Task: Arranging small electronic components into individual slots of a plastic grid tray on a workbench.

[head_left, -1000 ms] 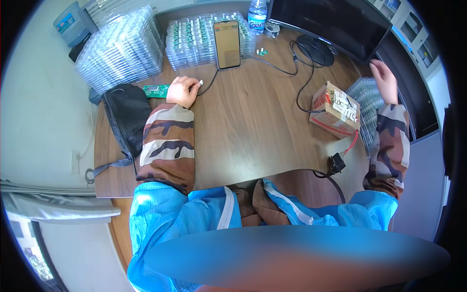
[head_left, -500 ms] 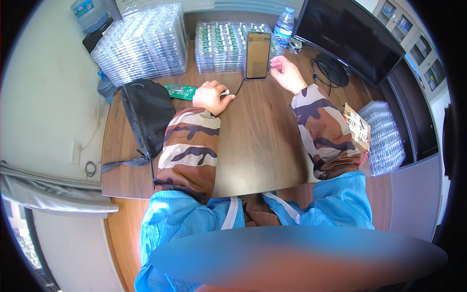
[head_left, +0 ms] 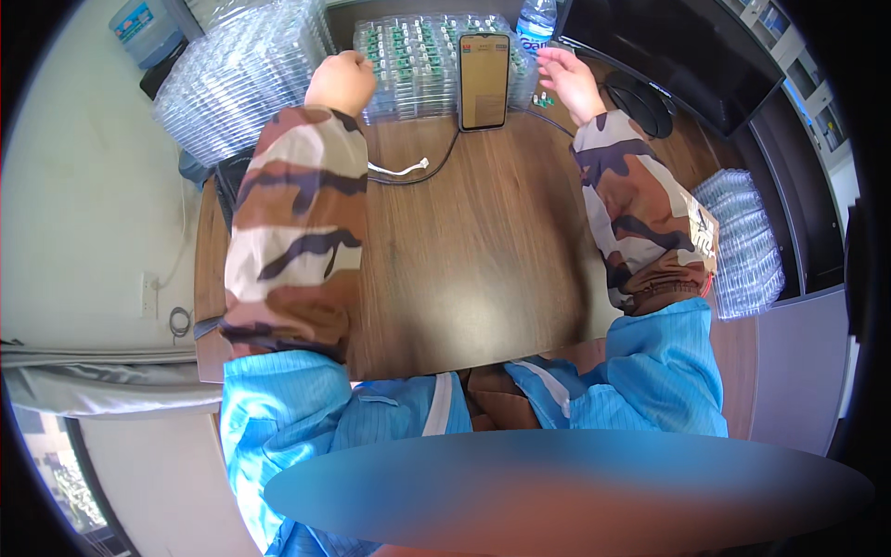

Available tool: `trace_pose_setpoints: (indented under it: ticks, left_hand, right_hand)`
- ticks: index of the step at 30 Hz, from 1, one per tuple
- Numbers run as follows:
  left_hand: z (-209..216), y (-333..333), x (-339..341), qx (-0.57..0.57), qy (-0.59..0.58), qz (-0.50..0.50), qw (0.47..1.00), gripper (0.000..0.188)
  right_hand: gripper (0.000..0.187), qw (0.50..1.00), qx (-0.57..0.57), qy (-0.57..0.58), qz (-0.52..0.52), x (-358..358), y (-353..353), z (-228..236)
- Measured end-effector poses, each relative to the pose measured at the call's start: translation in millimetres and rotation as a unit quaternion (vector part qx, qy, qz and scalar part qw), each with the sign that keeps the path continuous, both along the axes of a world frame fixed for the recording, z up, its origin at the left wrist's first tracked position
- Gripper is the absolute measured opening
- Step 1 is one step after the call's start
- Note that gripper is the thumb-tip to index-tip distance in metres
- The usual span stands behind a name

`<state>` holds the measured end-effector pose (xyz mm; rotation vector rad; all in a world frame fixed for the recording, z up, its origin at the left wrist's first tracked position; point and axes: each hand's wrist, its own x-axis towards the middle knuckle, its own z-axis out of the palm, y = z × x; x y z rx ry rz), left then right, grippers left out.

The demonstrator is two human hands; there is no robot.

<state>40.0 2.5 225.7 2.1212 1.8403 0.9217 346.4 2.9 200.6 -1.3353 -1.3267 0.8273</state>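
My left hand (head_left: 342, 85) is reached out to the far left, its fingers curled beside the tall stack of clear plastic trays (head_left: 243, 84) and the left end of the trays holding small green boards (head_left: 405, 58). Whatever those fingers hold is hidden. Near the water bottle (head_left: 535, 25), my right hand (head_left: 574, 88) has its fingers apart and nothing visible in them. Small green-and-white pieces (head_left: 543, 99) lie on the table just below its fingertips. Between the hands a phone (head_left: 484, 88) stands upright. A white cable with a connector (head_left: 401, 170) lies beside my left sleeve.
A black monitor (head_left: 673, 56) stands at the far right, with a coiled black cable (head_left: 639, 104) by it. More clear trays (head_left: 740, 243) and a brown cardboard piece (head_left: 703, 227) sit by my right forearm. A black bag (head_left: 232, 176) is partly covered by my left sleeve.
My left hand has moved forward and left from the white cable to the trays. The green circuit board beside it has gone out of sight. My right hand has shifted slightly forward.
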Motion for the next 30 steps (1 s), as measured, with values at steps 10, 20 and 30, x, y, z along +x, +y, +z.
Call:
trace_pose_setpoints:
  ticks: [10, 20, 30]
  left_hand:
    - [-34, 54, 19, -0.123, 0.073, 0.119, 0.982, 0.044]
    - [-30, 48, 23, -0.141, 0.040, 0.137, 0.980, 0.047]
    - [-9, 63, 27, -0.118, 0.019, 0.175, 0.977, 0.036]
  right_hand:
    - [0.055, 0.922, 0.214, -0.304, -0.107, -64, 9, 16]
    - [0.045, 0.901, 0.168, -0.389, -0.090, -77, -1, 18]
    - [0.039, 0.900, 0.207, -0.369, -0.107, -74, -35, 20]
